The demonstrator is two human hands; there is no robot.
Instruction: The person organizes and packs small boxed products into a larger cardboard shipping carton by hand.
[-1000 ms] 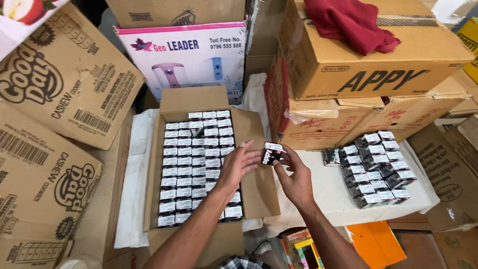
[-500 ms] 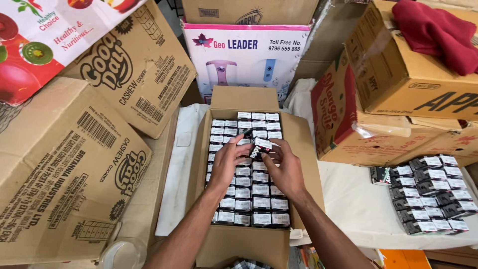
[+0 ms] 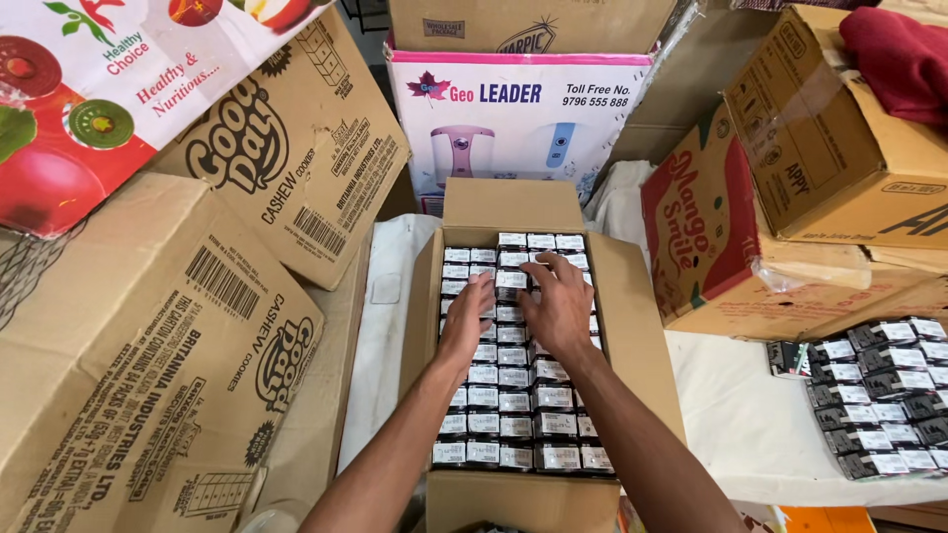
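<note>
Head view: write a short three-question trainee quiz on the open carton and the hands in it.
1. True or false: both hands rest on the small packs inside the open carton.
2. Where is the loose group of small dark packs? A) on the white cloth to the right of the carton B) on top of the red cloth C) inside the fruit-printed box
3. Fill in: the carton's top flaps are ____.

Key: 1. True: the left hand and right hand lie flat on the packed rows. 2. A. 3. open.
</note>
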